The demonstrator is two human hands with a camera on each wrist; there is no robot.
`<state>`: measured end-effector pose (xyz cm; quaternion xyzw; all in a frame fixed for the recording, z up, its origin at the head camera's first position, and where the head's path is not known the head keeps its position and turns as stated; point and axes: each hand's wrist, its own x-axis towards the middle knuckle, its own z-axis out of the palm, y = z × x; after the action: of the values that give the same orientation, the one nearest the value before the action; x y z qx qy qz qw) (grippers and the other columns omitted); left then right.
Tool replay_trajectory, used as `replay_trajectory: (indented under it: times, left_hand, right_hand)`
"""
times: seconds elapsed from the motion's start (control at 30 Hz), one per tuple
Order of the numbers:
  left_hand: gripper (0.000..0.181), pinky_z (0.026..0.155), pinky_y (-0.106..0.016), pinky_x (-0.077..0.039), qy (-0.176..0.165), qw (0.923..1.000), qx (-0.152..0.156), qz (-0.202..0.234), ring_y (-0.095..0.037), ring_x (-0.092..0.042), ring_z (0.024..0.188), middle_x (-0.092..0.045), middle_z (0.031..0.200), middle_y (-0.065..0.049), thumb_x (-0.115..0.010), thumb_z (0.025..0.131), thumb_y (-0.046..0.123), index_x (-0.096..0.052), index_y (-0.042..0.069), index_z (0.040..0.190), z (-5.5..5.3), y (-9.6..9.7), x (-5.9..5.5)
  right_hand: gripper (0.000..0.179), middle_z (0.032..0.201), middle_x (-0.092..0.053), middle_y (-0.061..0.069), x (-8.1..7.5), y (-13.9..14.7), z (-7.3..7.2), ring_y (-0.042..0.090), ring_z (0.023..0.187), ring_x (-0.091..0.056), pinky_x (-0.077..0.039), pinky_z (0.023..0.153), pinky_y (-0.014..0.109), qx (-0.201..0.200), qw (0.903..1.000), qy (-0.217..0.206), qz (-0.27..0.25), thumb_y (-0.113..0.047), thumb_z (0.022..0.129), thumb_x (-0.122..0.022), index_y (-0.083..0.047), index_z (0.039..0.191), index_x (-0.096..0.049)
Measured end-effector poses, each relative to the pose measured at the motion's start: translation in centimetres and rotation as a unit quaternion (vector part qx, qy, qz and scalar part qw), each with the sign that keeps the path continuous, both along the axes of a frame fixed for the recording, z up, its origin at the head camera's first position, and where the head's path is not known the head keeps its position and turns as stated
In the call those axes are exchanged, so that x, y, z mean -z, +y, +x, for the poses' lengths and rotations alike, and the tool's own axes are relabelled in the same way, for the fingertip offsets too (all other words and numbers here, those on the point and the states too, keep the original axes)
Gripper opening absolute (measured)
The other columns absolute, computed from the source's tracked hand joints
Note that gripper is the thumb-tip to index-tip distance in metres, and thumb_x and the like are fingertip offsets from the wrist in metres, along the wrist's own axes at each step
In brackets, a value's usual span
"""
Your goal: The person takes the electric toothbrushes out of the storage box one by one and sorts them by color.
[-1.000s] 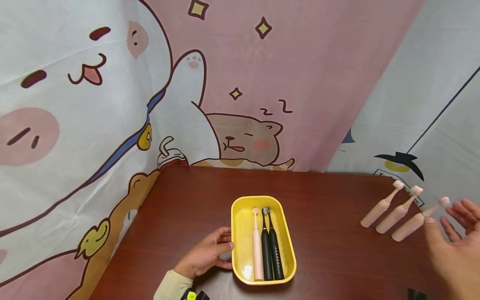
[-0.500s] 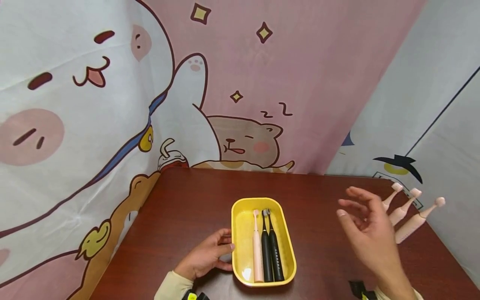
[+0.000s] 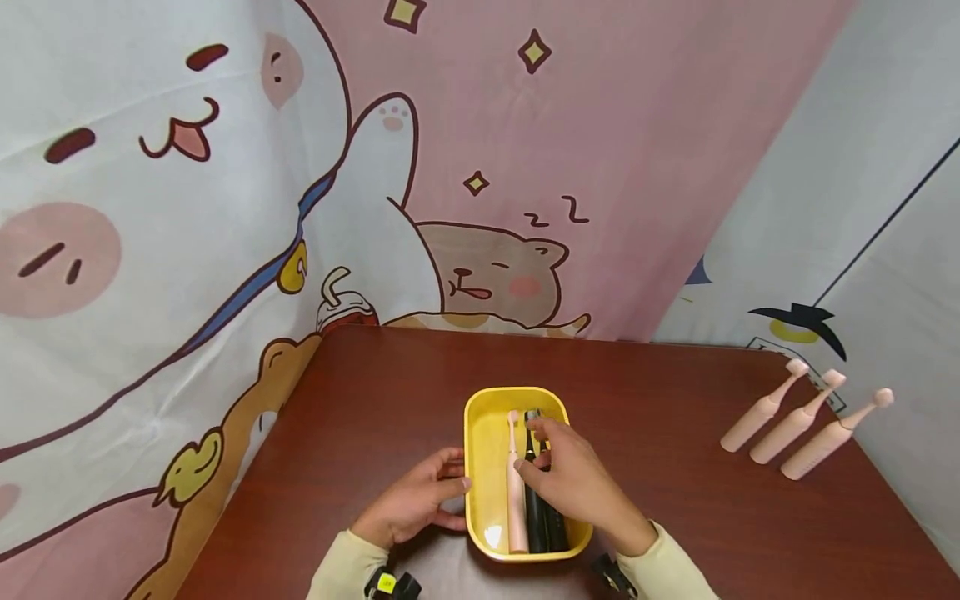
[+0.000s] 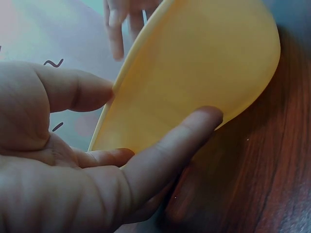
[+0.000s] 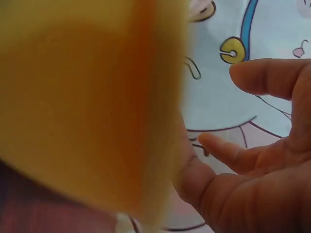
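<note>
Currently, R grip [image 3: 572, 479] half-spread & empty above blk brushes [image 3: 536, 527], L grip [image 3: 417, 500] holding yellow tray [image 3: 489, 483] edge

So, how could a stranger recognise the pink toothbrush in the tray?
On the brown table, find the yellow tray touched by the left hand. Inside, in the head view, the pink toothbrush lies leftmost, the only pink one there, beside two black toothbrushes.

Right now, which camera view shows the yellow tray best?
The head view: from above, it shows the yellow tray, most of its rim and toothbrushes inside. The left wrist view shows only part of its wall and rim, the right wrist view just a blurred stretch of wall.
</note>
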<state>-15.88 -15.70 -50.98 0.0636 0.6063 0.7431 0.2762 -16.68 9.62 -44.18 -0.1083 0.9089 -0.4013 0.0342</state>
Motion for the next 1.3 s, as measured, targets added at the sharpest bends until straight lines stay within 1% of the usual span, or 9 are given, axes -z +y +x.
replay_trajectory:
  times: [0.13, 0.3, 0.4, 0.53, 0.73, 1.0, 1.17, 1.23, 1.3]
  left_hand:
    - [0.057, 0.082, -0.049, -0.065, -0.005, 1.0000, 0.000, -0.002, -0.031, -0.063, 0.116, -0.043, 0.148, -0.032, -0.056, 0.108, 0.009, -0.031, -0.006, 0.156, -0.2, 0.0, -0.2]
    - [0.057, 0.083, -0.049, -0.065, -0.004, 1.0000, 0.002, -0.004, -0.031, -0.062, 0.118, -0.041, 0.149, -0.032, -0.055, 0.108, 0.010, -0.029, -0.006, 0.156, -0.3, 0.0, -0.4]
    - [0.056, 0.082, -0.049, -0.065, -0.002, 1.0000, 0.003, -0.004, -0.030, -0.063, 0.117, -0.042, 0.149, -0.032, -0.055, 0.108, 0.010, -0.030, -0.006, 0.156, -0.3, -0.1, -0.5]
    - [0.057, 0.082, -0.049, -0.065, -0.001, 1.0000, 0.002, -0.004, -0.030, -0.064, 0.116, -0.043, 0.148, -0.032, -0.056, 0.108, 0.009, -0.030, -0.006, 0.156, -0.3, 0.0, -0.5]
    - [0.057, 0.081, -0.048, -0.065, -0.005, 1.0000, 0.004, -0.007, -0.032, -0.064, 0.117, -0.044, 0.148, -0.032, -0.056, 0.108, 0.009, -0.031, -0.005, 0.156, -0.4, 0.0, -0.3]
    - [0.058, 0.081, -0.048, -0.064, -0.007, 0.9999, 0.005, -0.007, -0.031, -0.065, 0.116, -0.044, 0.148, -0.031, -0.056, 0.108, 0.010, -0.030, -0.004, 0.157, -0.4, -0.1, -0.3]
    - [0.057, 0.080, -0.047, -0.065, -0.006, 1.0000, 0.005, -0.006, -0.030, -0.066, 0.114, -0.044, 0.148, -0.032, -0.056, 0.108, 0.010, -0.029, -0.005, 0.157, -0.2, -0.1, -0.3]
    - [0.057, 0.080, -0.047, -0.064, -0.005, 1.0000, 0.005, -0.006, -0.029, -0.066, 0.114, -0.043, 0.148, -0.032, -0.055, 0.108, 0.009, -0.029, -0.005, 0.156, -0.2, -0.1, -0.3]
    - [0.057, 0.081, -0.047, -0.065, -0.004, 1.0000, 0.005, -0.005, -0.028, -0.066, 0.113, -0.042, 0.149, -0.033, -0.055, 0.108, 0.009, -0.030, -0.005, 0.156, -0.2, 0.0, -0.3]
  right_hand:
    - [0.053, 0.117, -0.070, 0.014, 0.8, -0.8, -0.5, 0.009, 0.079, -0.063, -0.055, 0.069, 0.031, -0.011, 0.9997, -0.020, 0.013, -0.025, 0.089, -0.084, -0.006, 0.134, -0.064]
    - [0.060, 0.118, -0.071, 0.015, 1.4, -1.3, -0.9, 0.018, 0.092, -0.069, -0.059, 0.082, 0.044, -0.013, 0.9975, -0.056, 0.042, -0.031, 0.089, -0.083, -0.003, 0.137, -0.062]
    - [0.062, 0.117, -0.072, 0.015, 1.6, -1.5, -1.1, 0.022, 0.098, -0.069, -0.059, 0.086, 0.047, -0.013, 0.9965, -0.066, 0.049, -0.032, 0.089, -0.083, -0.001, 0.138, -0.061]
    - [0.064, 0.112, -0.074, 0.011, 1.7, -1.8, -1.2, 0.022, 0.099, -0.070, -0.059, 0.086, 0.045, -0.022, 0.9960, -0.059, 0.062, -0.033, 0.089, -0.084, 0.000, 0.139, -0.061]
    - [0.070, 0.095, -0.071, 0.004, 1.8, -2.2, -1.3, 0.015, 0.083, -0.064, -0.056, 0.074, 0.038, -0.041, 0.9939, -0.063, 0.080, -0.034, 0.088, -0.084, 0.003, 0.141, -0.058]
    - [0.067, 0.094, -0.073, 0.007, 1.7, -2.9, -1.2, 0.020, 0.089, -0.066, -0.057, 0.080, 0.042, -0.058, 0.9930, -0.047, 0.092, -0.031, 0.086, -0.086, 0.006, 0.136, -0.061]
    - [0.067, 0.104, -0.077, 0.014, 2.0, -3.4, -0.8, 0.029, 0.101, -0.071, -0.059, 0.089, 0.049, -0.079, 0.9919, -0.035, 0.093, -0.029, 0.084, -0.087, 0.008, 0.134, -0.062]
    - [0.068, 0.104, -0.076, 0.014, 2.2, -3.6, -0.7, 0.029, 0.101, -0.070, -0.059, 0.088, 0.049, -0.087, 0.9916, -0.037, 0.089, -0.028, 0.083, -0.087, 0.008, 0.134, -0.061]
    - [0.068, 0.099, -0.075, 0.011, 2.5, -3.7, -0.7, 0.025, 0.095, -0.068, -0.058, 0.083, 0.046, -0.094, 0.9911, -0.039, 0.085, -0.026, 0.083, -0.087, 0.009, 0.135, -0.060]
